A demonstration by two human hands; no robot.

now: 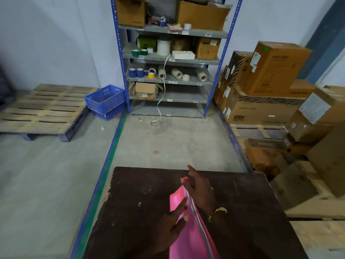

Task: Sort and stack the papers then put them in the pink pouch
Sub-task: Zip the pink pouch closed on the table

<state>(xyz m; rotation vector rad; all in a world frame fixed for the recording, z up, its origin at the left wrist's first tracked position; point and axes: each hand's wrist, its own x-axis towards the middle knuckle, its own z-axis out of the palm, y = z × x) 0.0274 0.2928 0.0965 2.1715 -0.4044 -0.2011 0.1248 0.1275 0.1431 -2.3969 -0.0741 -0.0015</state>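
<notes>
Both hands grip the pink pouch (188, 230), held tilted above the dark brown surface (140, 193): the left hand (168, 227) pinches its near side, the right hand (201, 191) holds the zip edge near the top corner. No papers show (perhaps already inside), so this looks like the closing step; next likely calls for running the zip shut. Beyond stand a metal shelf (168, 60) with tape rolls, a wooden pallet (44, 107), blue crates (106, 100) and stacked cartons (270, 86) on concrete floor.
</notes>
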